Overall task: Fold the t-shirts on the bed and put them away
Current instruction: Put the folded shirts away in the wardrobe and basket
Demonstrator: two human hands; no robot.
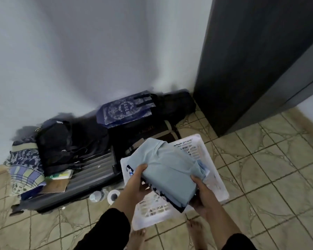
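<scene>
A stack of folded t-shirts [167, 167], light blue on top with darker ones beneath, hangs just above a white plastic laundry basket [219, 191] standing on the tiled floor. My left hand [136, 183] grips the stack's left edge, thumb on top. At the stack's right corner my right hand [203, 194] holds it from below, thumb over the edge. The basket's inside is mostly hidden by the stack.
A grey suitcase [90, 170] lies flat to the left with a black backpack [61, 141] on it. A blue patterned bag [124, 110] leans on the wall. A paper roll [113, 194] and bottle [96, 195] lie on the floor. A dark wardrobe [251, 60] stands at right. My bare feet are below.
</scene>
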